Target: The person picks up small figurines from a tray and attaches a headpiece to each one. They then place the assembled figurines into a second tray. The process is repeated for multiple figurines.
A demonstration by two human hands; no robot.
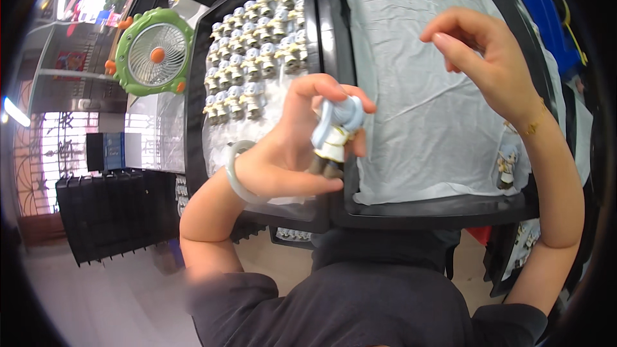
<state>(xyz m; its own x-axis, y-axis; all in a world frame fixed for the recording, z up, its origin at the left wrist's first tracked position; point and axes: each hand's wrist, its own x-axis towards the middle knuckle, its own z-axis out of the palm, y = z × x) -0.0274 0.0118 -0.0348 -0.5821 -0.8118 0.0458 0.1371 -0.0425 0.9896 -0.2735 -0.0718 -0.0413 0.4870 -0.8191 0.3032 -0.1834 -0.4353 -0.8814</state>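
Observation:
My left hand (283,148) is closed round a small figurine (333,148) with pale blue hair, a white outfit and dark legs. It is tilted over the gap between two black trays. The hand wears a pale bangle (238,173). Raised over the right-hand tray, my right hand (482,51) has loosely curled fingers, the thumb tip near but apart from the index finger, and nothing visible between them. A similar figurine (506,166) lies near that tray's lower right corner, on grey-white sheeting (424,115), beside my right forearm.
In the left tray (195,128) several rows of like figurines (247,45) stand on white sheeting. A green fan (157,54) is to its left. A blue bin (549,19) sits at the far right. Black crates (109,212) stand at lower left, and more filled trays lie below.

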